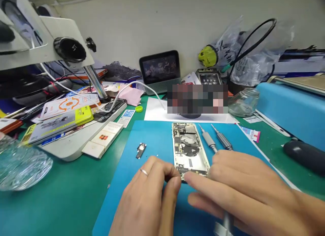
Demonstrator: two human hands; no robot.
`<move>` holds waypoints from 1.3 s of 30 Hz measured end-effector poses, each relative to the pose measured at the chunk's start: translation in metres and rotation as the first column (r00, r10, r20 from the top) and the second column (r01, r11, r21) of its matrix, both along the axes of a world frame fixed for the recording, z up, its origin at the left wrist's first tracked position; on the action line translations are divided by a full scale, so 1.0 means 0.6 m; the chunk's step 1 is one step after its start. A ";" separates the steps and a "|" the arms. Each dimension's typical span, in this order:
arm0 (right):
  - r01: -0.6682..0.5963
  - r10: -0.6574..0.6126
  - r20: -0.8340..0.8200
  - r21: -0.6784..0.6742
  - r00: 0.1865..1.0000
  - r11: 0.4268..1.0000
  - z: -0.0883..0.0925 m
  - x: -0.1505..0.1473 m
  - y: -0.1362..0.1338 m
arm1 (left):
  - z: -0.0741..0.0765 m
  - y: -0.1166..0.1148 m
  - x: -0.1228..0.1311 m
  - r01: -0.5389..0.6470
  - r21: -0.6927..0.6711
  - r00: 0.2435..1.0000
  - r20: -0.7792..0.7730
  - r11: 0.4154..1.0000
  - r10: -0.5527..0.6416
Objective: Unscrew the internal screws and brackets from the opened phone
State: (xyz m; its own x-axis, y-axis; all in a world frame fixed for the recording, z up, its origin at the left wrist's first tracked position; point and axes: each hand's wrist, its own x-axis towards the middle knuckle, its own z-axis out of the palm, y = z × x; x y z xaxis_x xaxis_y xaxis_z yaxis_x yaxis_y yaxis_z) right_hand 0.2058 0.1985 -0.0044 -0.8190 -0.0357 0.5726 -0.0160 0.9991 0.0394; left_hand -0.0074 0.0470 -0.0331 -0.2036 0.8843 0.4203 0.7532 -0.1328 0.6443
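Note:
An opened phone, its circuit board and round coil area bare, lies on the blue mat. At its lower left corner, my left hand pinches thumb and index finger together against the frame. My right hand reaches over from the right, its index fingertip at the phone's bottom end. Beneath that palm a grey metal tool sticks out, mostly hidden by the curled fingers. Two screwdrivers, a light one and a darker one, lie right of the phone. A small black phone part rests to the left.
On the left stand a microscope arm, a glass dish and a white box. A small screen sits at the back. Right are a glass jar, a blue case and a black mouse-like object.

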 end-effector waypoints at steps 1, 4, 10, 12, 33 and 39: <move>-0.014 0.014 -0.015 -0.012 1.000 1.000 -0.006 0.000 -0.004 | -0.001 0.000 -0.007 0.092 0.021 0.995 0.044 0.996 -0.093; -0.106 0.101 -0.065 -0.071 0.993 0.992 -0.024 0.007 -0.007 | 0.000 -0.004 -0.014 0.234 0.006 0.956 0.182 0.972 -0.231; -0.088 0.086 -0.044 -0.044 0.995 0.995 -0.027 0.020 0.003 | 0.028 -0.015 0.014 0.117 -0.091 0.944 0.321 0.989 -0.083; -0.072 0.071 -0.044 -0.022 0.997 0.997 -0.025 0.021 0.004 | 0.028 -0.012 0.011 0.101 -0.089 0.954 0.292 0.991 -0.071; 0.068 -0.066 -0.039 0.065 0.997 0.996 -0.023 0.011 0.009 | -0.016 -0.006 0.018 0.025 -0.001 0.996 0.085 1.000 -0.024; 0.049 -0.046 -0.035 0.074 0.998 0.996 -0.026 0.013 0.004 | -0.015 -0.006 0.021 0.012 -0.019 0.998 0.065 1.000 -0.011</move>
State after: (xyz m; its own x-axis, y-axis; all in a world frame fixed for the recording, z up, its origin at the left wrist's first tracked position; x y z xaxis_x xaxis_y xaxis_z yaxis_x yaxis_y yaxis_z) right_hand 0.2133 0.2008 -0.0200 -0.8015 -0.0408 0.5965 0.0339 0.9930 0.1135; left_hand 0.0053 0.0433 -0.0421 -0.2193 0.8947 0.3890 0.7082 -0.1283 0.6943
